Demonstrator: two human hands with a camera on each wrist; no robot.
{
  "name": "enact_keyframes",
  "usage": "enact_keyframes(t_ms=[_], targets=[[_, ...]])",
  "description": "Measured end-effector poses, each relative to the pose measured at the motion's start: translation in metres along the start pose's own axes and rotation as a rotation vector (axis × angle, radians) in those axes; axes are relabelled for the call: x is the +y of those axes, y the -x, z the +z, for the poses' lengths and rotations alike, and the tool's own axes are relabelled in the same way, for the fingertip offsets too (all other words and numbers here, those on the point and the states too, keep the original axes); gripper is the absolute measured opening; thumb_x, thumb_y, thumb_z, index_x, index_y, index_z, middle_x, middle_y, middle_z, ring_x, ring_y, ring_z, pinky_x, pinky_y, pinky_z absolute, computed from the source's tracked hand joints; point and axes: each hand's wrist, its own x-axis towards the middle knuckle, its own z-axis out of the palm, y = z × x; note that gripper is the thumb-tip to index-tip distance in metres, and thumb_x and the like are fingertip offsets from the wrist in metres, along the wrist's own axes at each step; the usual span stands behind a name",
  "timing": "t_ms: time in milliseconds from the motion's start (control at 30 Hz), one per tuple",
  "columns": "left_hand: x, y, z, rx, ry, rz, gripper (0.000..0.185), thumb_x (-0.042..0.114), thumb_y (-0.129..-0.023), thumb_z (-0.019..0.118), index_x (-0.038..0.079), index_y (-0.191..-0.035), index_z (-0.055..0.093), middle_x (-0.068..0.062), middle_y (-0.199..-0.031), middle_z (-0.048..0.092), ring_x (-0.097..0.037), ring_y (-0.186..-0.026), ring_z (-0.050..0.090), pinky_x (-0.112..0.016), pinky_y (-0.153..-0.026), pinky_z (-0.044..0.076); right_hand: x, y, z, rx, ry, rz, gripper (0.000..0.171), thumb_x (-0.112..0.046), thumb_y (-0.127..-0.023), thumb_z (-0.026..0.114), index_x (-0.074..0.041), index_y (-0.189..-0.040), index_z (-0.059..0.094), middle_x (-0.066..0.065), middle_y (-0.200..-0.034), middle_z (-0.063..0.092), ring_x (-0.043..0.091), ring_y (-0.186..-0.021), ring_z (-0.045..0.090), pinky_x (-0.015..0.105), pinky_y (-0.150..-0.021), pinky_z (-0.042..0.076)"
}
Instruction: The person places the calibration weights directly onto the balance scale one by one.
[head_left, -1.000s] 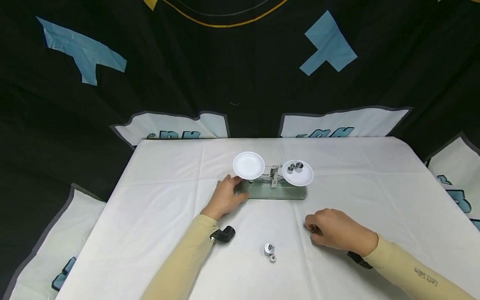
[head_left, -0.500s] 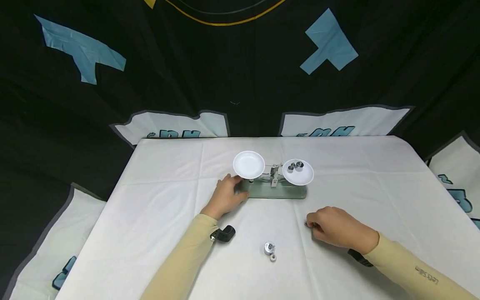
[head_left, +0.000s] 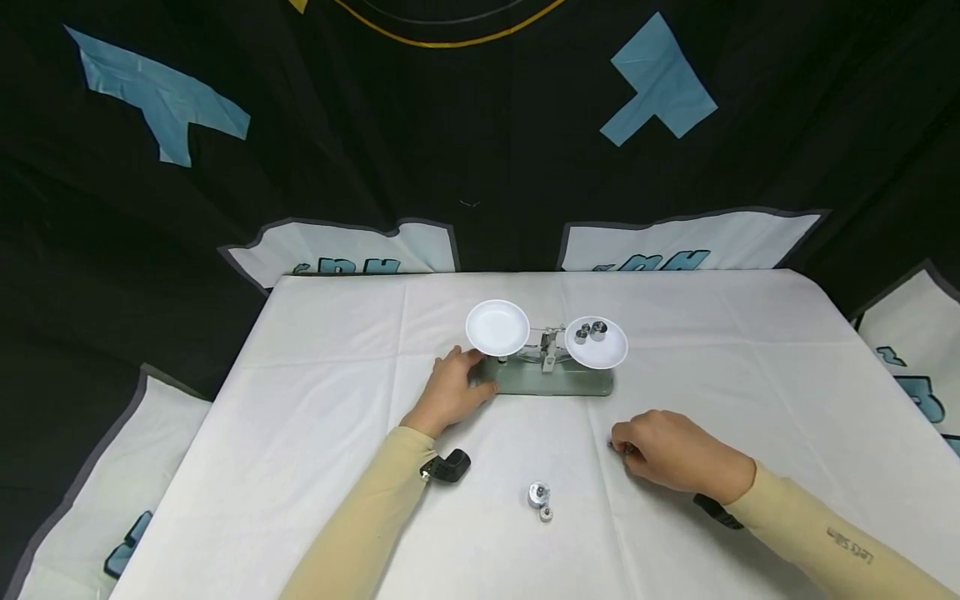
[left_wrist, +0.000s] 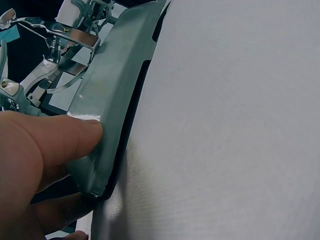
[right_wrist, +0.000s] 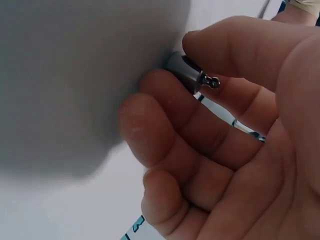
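Note:
A balance scale with a green base stands toward the back of the white table. My left hand grips the base's left end; in the left wrist view its thumb lies on the front face, other fingers behind. Bare is the left pan. The right pan bears a few metal weights. In front of the scale to the right, my right hand pinches a knobbed metal weight between thumb and finger, low at the tablecloth. Most of that weight is hidden in the head view.
Two loose metal weights, a larger one and a smaller one, stand close together on the cloth between my forearms. Behind the table hangs a black curtain with blue and white patches.
My right hand shifts slightly at the tablecloth, and its fingers change their hold on the weight. The left hand keeps its grip on the scale's base.

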Motion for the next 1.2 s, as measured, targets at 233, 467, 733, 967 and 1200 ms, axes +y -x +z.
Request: enact_keyframes(t_ms=[233,467,733,967,1200], targets=[[-0.001,0.000,0.001,0.000,-0.002,0.000,0.057,0.016,-0.084,0.074,-0.001,-0.136,0.062,-0.023,-0.141,0.061,-0.057,-0.143,0.038,-0.078,-0.116,0.018,0.001,-0.001,-0.010,-0.015,-0.016,-0.004,0.028,0.004,-0.080,0.070,-0.021,-0.073,0.059,-0.015,-0.065,0.051,-0.002,-0.062,0.038,0.018,-0.057,0.038],[-0.002,0.000,0.001,0.002,-0.012,0.001,0.057,0.017,-0.084,0.075,0.000,-0.137,0.062,-0.023,-0.142,0.061,-0.057,-0.143,0.039,-0.078,-0.116,0.019,0.001,-0.003,-0.026,0.005,-0.004,-0.018,0.031,0.005,-0.081,0.071,-0.021,-0.072,0.056,-0.015,-0.064,0.048,-0.002,-0.061,0.035,0.017,-0.055,0.034],[-0.001,0.000,0.000,0.000,-0.007,0.000,0.057,0.017,-0.084,0.074,0.000,-0.138,0.061,-0.024,-0.143,0.060,-0.057,-0.143,0.039,-0.078,-0.116,0.018,0.006,-0.006,-0.050,0.007,0.010,0.009,0.025,0.004,-0.083,0.070,-0.018,-0.079,0.060,-0.014,-0.067,0.049,-0.003,-0.061,0.035,0.016,-0.055,0.034],[-0.001,-0.002,0.000,0.001,-0.008,-0.007,0.057,0.018,-0.085,0.074,0.000,-0.137,0.061,-0.025,-0.142,0.060,-0.056,-0.144,0.038,-0.077,-0.118,0.018,0.014,-0.014,-0.074,0.012,0.010,0.062,0.019,0.003,-0.085,0.070,-0.015,-0.085,0.066,-0.013,-0.070,0.056,-0.002,-0.060,0.039,0.018,-0.056,0.038],[-0.003,-0.001,0.002,0.000,-0.008,0.003,0.057,0.017,-0.084,0.074,-0.001,-0.137,0.061,-0.024,-0.141,0.061,-0.057,-0.143,0.039,-0.078,-0.116,0.018,0.022,-0.023,-0.089,0.015,0.041,0.081,0.016,0.003,-0.085,0.069,-0.013,-0.087,0.068,-0.009,-0.075,0.064,0.000,-0.062,0.045,0.020,-0.057,0.042]])
